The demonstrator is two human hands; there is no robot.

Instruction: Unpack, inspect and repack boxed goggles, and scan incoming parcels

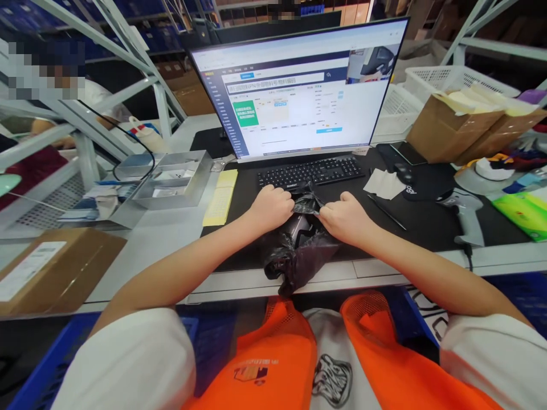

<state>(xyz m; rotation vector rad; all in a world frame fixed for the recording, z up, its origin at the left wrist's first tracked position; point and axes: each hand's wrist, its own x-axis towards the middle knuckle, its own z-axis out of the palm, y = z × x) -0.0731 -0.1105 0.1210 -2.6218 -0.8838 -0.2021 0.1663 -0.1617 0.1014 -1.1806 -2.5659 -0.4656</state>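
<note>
A black plastic bag point(310, 259) lies at the front edge of the desk, its mouth towards the keyboard. My left hand point(272, 209) is closed on one side of the bag's mouth, and my right hand point(345, 217) pinches the other side. Between the two hands the film is stretched. Inside the opening a grey-and-black item point(298, 228) shows in part; its kind cannot be made out. Just beyond my hands is a black keyboard point(311, 172).
Behind the keyboard stands a monitor point(299, 102). To the right lie a white paper point(384, 183), a black pen point(387, 212), a mouse point(404, 172) and a barcode scanner point(465, 216). At left are yellow labels point(220, 199), a grey tray point(179, 179) and a cardboard box point(81, 267). Another person sits far left.
</note>
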